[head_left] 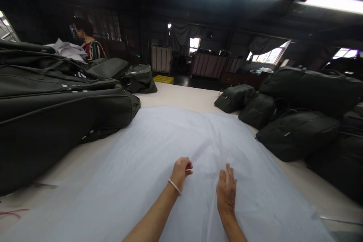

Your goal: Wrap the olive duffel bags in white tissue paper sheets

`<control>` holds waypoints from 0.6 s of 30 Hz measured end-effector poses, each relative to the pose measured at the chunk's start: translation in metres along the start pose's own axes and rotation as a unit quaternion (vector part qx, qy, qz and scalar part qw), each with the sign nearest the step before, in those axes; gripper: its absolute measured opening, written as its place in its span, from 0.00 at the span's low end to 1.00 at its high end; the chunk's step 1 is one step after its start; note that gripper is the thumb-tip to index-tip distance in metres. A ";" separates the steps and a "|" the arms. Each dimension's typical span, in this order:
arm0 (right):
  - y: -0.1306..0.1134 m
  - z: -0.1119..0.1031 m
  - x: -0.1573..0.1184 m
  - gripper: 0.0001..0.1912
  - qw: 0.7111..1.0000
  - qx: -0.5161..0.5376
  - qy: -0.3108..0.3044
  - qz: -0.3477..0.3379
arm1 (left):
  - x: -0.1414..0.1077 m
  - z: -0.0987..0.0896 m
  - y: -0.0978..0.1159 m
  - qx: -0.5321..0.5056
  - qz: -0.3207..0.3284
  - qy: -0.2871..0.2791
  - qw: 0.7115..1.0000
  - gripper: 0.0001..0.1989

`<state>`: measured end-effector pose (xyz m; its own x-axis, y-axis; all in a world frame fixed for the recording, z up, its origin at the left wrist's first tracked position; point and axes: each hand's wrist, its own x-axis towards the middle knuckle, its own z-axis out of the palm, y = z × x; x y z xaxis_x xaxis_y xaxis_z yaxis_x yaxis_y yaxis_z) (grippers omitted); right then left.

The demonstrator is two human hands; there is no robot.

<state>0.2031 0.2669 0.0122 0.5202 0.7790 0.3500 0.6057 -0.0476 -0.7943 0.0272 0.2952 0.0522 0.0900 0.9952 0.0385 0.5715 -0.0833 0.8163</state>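
A thin white sheet (159, 140) lies spread over the table in front of me, with creases running lengthwise near its middle. My left hand (180, 174), with a pale band on the wrist, is over the sheet with its fingers curled in. Whether anything is pinched in those fingers is hidden. To the right of it, my right hand (227, 191) rests on or just over the sheet beside a long crease. Its fingers are stretched out and hold nothing.
Dark green bags (68, 117) are piled along the left. More dark bags (297, 132) line the right side. The pale tabletop (181, 96) shows beyond the sheet. A person (95, 49) in a striped top is at the far left. A yellow crate (163, 79) stands past the table.
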 end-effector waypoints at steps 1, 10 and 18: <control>-0.001 0.000 0.001 0.39 1.000 0.005 0.000 0.005 | -0.002 -0.004 0.000 -0.011 0.006 0.002 1.000 0.22; 0.024 0.010 0.006 0.47 0.990 0.022 -0.009 0.137 | -0.040 0.020 0.014 0.212 0.090 -0.121 0.965 0.34; 0.029 0.005 0.008 0.45 0.992 0.011 -0.001 0.124 | -0.029 0.009 0.004 0.067 0.059 -0.089 0.992 0.06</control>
<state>0.2221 0.2755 -0.0109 0.6497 0.7469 0.1416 0.4458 -0.2235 -0.8668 0.0340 0.2651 0.0496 0.2991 0.9541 0.0170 0.6504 -0.2169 0.7279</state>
